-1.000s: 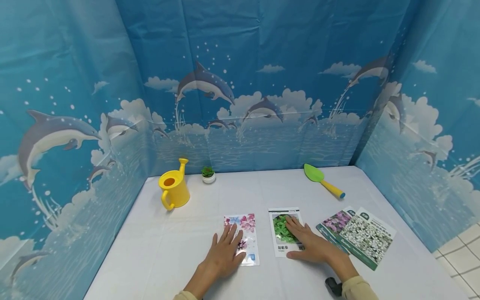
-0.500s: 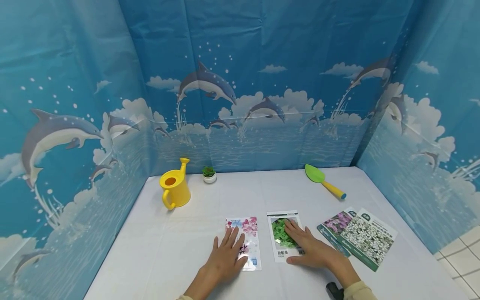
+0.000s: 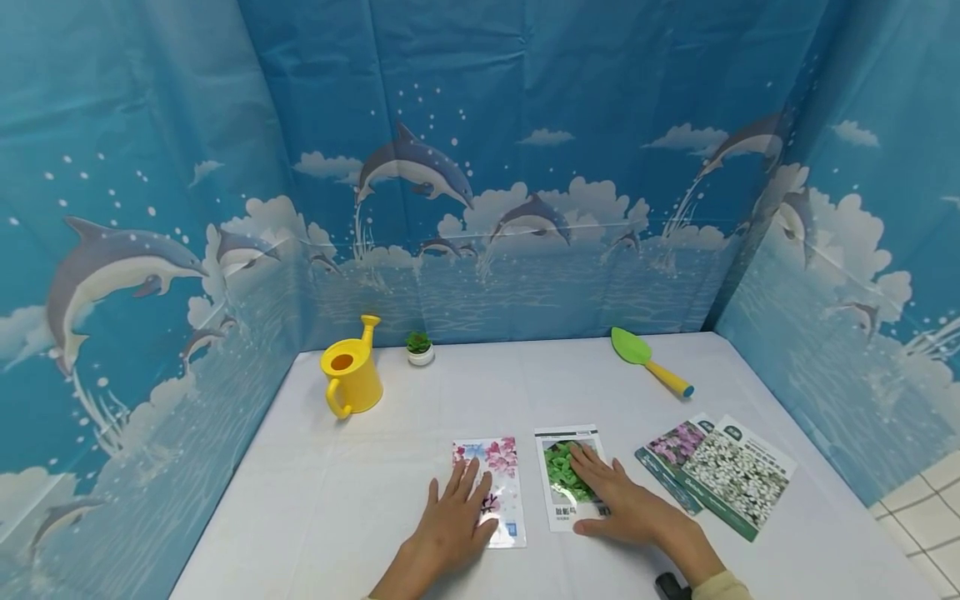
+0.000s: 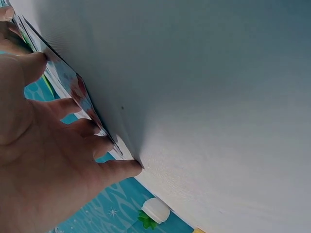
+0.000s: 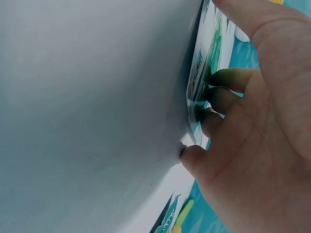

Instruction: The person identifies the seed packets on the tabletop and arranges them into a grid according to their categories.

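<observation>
My left hand (image 3: 447, 522) lies with spread fingers on a white packet printed with pink blossoms (image 3: 504, 479). In the left wrist view, fingertips of the left hand (image 4: 63, 155) touch that packet (image 4: 80, 92), and the little finger meets the cloth. To the right, my right hand (image 3: 626, 504) rests, fingers extended, on a seed packet with a green leaf picture (image 3: 561, 475). The right wrist view shows the right hand (image 5: 252, 121) with fingertips against this packet (image 5: 199, 82). Each palm hides part of its packet.
Two overlapping flower packets, one purple (image 3: 675, 442) and one white (image 3: 738, 477), lie at the right. Behind stand a yellow watering can (image 3: 354, 379) and a small potted plant (image 3: 420, 350). A green and yellow toy trowel (image 3: 648, 360) lies at the back right. Dolphin curtains enclose the table.
Both packets under the hands have slid slightly toward the person, the blossom packet also a little to the right. The hands have shifted only slightly.
</observation>
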Demonstrator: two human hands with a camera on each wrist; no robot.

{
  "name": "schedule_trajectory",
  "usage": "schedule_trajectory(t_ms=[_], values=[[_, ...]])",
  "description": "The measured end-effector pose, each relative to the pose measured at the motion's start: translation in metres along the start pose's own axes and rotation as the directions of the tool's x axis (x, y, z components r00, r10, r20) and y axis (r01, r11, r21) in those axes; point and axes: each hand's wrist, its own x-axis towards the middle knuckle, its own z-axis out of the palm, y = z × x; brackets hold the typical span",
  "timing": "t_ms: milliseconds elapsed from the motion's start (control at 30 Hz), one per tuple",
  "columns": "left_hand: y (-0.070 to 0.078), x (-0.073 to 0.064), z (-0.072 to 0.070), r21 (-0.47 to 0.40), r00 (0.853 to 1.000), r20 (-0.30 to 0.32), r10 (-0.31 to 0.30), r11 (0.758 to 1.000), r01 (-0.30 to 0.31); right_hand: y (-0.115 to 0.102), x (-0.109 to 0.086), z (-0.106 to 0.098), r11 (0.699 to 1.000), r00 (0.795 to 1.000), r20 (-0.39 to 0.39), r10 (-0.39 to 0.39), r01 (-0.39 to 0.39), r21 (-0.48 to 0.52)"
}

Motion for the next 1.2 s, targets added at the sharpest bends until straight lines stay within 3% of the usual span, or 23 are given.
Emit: schedule_trajectory(t_ms=[300, 533, 933, 1200], values=[[0.002, -0.002, 0.003, 0.004, 1.000, -0.006, 0.002, 1.000, -0.002, -0.003, -0.005, 0.002, 1.000, 1.000, -0.014, -0.006, 0.006, -0.024], [-0.008, 0.001, 0.025, -0.002, 0.999, -0.037, 0.011, 1.000, -0.011, -0.009, -0.010, 0.003, 0.999, 1.000, -0.012, 0.012, -0.013, -0.031], [0.007, -0.007, 0.003, 0.037, 1.000, 0.006, -0.017, 0.999, 0.017, -0.007, -0.014, 0.007, 0.999, 1.000, -0.015, 0.012, -0.013, -0.050], [0.008, -0.007, 0.005, 0.066, 0.999, 0.017, -0.029, 0.997, 0.028, -0.010, -0.019, 0.007, 0.999, 1.000, -0.025, -0.018, 0.017, -0.046]])
